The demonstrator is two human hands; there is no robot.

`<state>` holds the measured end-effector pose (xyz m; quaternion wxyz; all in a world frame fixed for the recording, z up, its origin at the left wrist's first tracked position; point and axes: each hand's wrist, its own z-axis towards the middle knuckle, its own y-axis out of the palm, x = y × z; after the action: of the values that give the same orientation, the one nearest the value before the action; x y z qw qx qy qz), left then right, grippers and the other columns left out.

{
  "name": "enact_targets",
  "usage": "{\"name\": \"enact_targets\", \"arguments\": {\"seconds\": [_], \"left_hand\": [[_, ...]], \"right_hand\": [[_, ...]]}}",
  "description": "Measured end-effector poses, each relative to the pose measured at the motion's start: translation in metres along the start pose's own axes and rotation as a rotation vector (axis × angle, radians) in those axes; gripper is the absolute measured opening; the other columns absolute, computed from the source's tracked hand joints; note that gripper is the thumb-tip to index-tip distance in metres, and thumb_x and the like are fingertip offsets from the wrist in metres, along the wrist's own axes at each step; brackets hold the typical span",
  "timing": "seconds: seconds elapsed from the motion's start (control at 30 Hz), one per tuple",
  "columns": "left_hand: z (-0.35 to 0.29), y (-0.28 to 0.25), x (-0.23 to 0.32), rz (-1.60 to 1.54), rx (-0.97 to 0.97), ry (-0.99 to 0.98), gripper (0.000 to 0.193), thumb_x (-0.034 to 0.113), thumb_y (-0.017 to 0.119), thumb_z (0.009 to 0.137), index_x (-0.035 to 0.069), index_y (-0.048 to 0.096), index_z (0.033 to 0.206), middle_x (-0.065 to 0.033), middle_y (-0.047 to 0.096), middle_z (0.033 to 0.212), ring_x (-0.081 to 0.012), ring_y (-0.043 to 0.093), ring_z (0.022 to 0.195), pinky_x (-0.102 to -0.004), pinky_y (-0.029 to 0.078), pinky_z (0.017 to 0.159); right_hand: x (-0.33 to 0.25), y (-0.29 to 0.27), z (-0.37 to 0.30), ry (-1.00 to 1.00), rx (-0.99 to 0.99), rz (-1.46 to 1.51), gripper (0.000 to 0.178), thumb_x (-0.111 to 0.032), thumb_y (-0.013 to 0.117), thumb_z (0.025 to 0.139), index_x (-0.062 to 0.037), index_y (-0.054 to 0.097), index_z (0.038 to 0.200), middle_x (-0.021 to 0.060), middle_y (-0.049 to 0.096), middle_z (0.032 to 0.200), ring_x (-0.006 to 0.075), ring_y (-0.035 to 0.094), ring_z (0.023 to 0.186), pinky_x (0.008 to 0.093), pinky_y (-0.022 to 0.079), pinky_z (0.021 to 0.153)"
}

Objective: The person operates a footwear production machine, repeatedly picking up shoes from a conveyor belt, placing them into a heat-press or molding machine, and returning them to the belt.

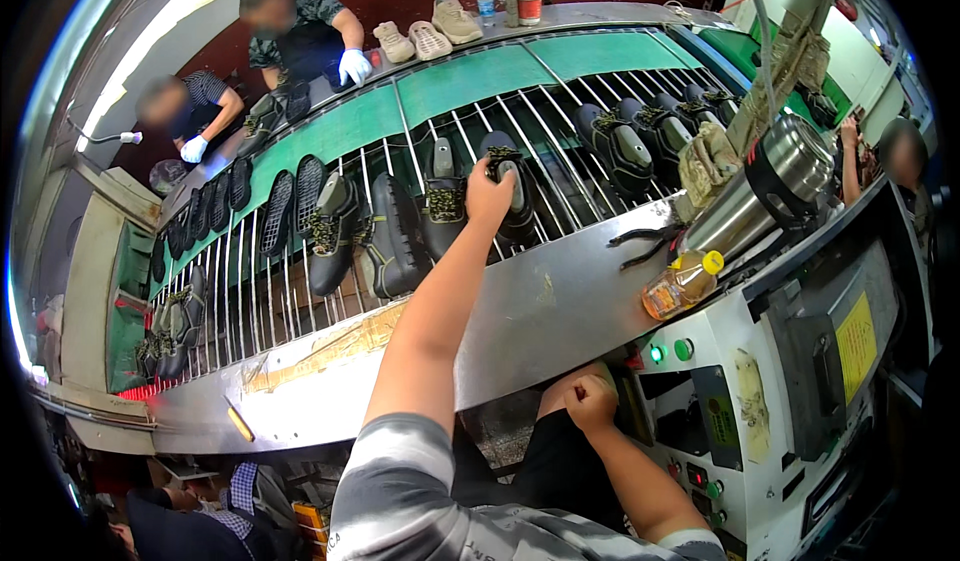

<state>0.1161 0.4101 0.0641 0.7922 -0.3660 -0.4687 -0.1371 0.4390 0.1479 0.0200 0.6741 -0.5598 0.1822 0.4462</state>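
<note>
My left hand (488,199) reaches out over the roller conveyor, its fingers closed on the upper of a black work shoe (517,219) with a grey tongue and yellow-flecked laces. Close beside it to the left stands another black shoe (443,211), and a third shoe (392,251) lies on its side with its ridged sole showing. Down by my lap, my right hand (592,401) is curled into a fist, and no object shows in it.
Metal rollers (545,151) carry more shoes to both sides. A steel thermos (760,186), pliers (645,244) and a bottle of yellow drink (683,284) sit at the right edge, by a control box (700,361). Two gloved co-workers (300,41) stand across the green belt (345,126).
</note>
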Motion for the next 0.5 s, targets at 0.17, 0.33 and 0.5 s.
{"name": "enact_targets", "arguments": {"seconds": [0.17, 0.33, 0.5], "left_hand": [[-0.036, -0.15, -0.039, 0.358, 0.341, 0.257, 0.043, 0.024, 0.075, 0.073, 0.003, 0.062, 0.108, -0.0148, 0.062, 0.107, -0.0351, 0.056, 0.105, -0.0445, 0.044, 0.092], [0.006, -0.184, -0.094, 0.648, -0.003, -0.159, 0.1, 0.058, 0.077, 0.065, 0.002, 0.041, 0.139, -0.0243, 0.052, 0.13, -0.0401, 0.047, 0.124, -0.0471, 0.039, 0.104], [0.058, -0.193, -0.139, 0.422, -0.267, -0.301, 0.12, 0.045, 0.082, 0.056, -0.003, 0.021, 0.148, -0.0283, 0.05, 0.134, -0.04, 0.052, 0.122, -0.0424, 0.042, 0.103]], "right_hand": [[-0.004, -0.001, -0.004, 0.026, -0.007, 0.049, 0.014, -0.005, 0.064, 0.067, -0.0066, 0.052, 0.061, 0.0103, 0.053, 0.059, 0.0302, 0.055, 0.056, 0.0388, 0.041, 0.05], [-0.017, 0.0, -0.004, 0.028, -0.02, 0.007, 0.014, -0.006, 0.065, 0.068, -0.0064, 0.053, 0.061, 0.0097, 0.054, 0.059, 0.0303, 0.055, 0.057, 0.0393, 0.042, 0.051], [-0.021, -0.003, -0.005, 0.026, -0.021, -0.018, 0.014, -0.008, 0.066, 0.069, -0.0063, 0.055, 0.061, 0.0101, 0.056, 0.06, 0.0304, 0.056, 0.059, 0.0396, 0.044, 0.052]]}}
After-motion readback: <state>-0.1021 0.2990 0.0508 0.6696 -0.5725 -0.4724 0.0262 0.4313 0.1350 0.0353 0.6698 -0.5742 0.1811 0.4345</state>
